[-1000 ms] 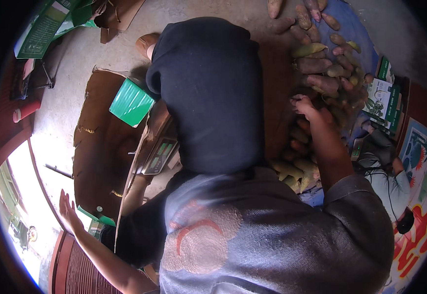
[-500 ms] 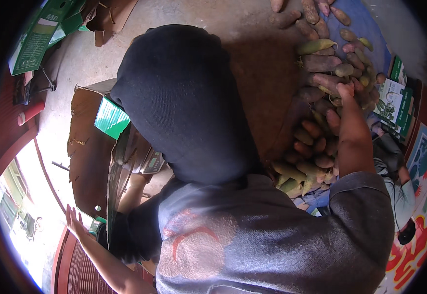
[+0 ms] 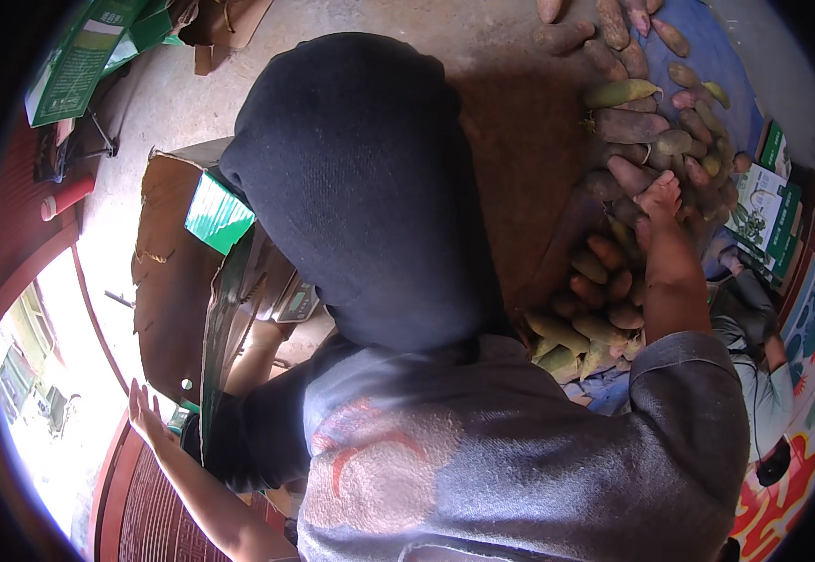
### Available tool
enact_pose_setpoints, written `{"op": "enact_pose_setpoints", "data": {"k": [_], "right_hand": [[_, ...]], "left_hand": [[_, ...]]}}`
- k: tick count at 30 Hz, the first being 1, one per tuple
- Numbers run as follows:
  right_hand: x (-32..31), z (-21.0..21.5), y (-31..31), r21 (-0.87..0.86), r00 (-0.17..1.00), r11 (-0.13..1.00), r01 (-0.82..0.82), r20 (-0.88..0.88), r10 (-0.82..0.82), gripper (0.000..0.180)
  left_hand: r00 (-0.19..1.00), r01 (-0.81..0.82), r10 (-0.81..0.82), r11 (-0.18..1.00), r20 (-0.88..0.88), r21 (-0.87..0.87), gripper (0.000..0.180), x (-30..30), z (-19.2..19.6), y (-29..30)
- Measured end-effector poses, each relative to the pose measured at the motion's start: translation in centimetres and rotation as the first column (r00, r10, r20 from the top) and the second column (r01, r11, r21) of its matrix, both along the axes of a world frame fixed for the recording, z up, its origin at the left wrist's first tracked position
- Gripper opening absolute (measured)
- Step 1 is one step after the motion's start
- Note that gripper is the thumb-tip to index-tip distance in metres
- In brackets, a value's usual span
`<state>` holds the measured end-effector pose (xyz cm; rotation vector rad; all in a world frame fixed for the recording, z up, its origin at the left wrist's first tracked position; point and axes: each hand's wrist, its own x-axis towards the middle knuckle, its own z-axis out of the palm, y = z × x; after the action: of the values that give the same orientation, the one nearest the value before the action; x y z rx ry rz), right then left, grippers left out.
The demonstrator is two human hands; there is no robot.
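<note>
My right hand [image 3: 660,199] is at the right, its fingers curled at the end of a pinkish, radish-like root [image 3: 630,174] and seemingly gripping it. Around and under that hand lies a pile of long pink, brown and green roots [image 3: 599,328] on blue sheeting [image 3: 707,42]. On the far left, my left hand [image 3: 148,421] is raised with its fingers apart, holding nothing. It is close to an upright cardboard box [image 3: 175,272] with a green panel. Dark cloth over my bent leg [image 3: 360,178] covers the middle.
Beyond the box flap, a scale with a small display [image 3: 300,302] is partly hidden. Green cartons [image 3: 84,61] stand at the upper left. Green-and-white boxes [image 3: 763,211] are at the right, near another person [image 3: 754,347]. A red slatted surface [image 3: 159,510] is at the lower left.
My right hand has drawn back slightly, and the pinkish root has shifted with it. My left hand stays raised and open. The whole view has shifted slightly.
</note>
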<state>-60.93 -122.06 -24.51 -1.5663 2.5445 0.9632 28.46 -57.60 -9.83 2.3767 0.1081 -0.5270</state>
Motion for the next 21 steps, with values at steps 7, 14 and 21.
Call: {"op": "enact_pose_setpoints", "data": {"k": [7,14,21], "right_hand": [[4.0,-4.7,4.8,0.085,0.988,0.986,0.142,0.05,-0.146,0.096],[0.2,-9.1,8.7,-0.04,0.871,0.958,0.284,0.429,-0.241,0.096],[3.9,-7.0,10.0,-0.2,0.881,0.925,0.323,0.42,-0.217,0.083]], "left_hand": [[0.997,-0.011,0.01,1.0,0.074,0.014,0.035,-0.3,3.9,2.2],[0.997,0.013,-0.013,1.0,0.081,-0.005,0.038,0.3,2.9,1.3],[0.979,0.111,-0.097,0.992,0.18,-0.067,0.036,0.5,3.9,-2.1]]}}
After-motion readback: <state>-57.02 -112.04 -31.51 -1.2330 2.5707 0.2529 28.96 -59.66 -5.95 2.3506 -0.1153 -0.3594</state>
